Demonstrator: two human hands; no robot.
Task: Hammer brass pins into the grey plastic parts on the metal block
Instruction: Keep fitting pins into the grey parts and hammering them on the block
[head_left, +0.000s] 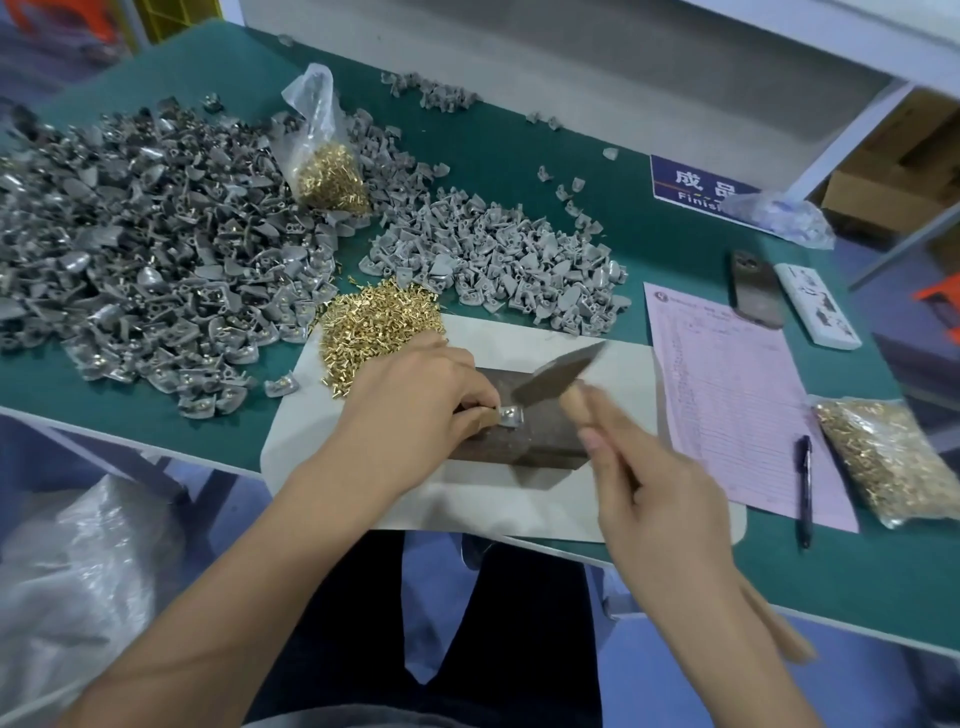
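Green matting covers the workbench, which fills most of the view. At ten o'clock spreads the biggest heap, grey plastic parts with pins fitted; at one o'clock from centre lies a smaller heap of bare grey plastic parts. A white pad sits at centre, near the bench's front edge, with a pink form at three o'clock of it and a pen lying on the form's lower corner. A sealed bag of pins lies at four o'clock by the bench's right end; an open bag of pins stands at eleven o'clock. Loose brass pins pile on the pad's upper left corner. On the pad rests the dark metal block. The left hand pinches one grey part flat against the block's top. The right hand is wrapped round the wooden handle of a hammer, its head blurred, just above and at one o'clock of the part.
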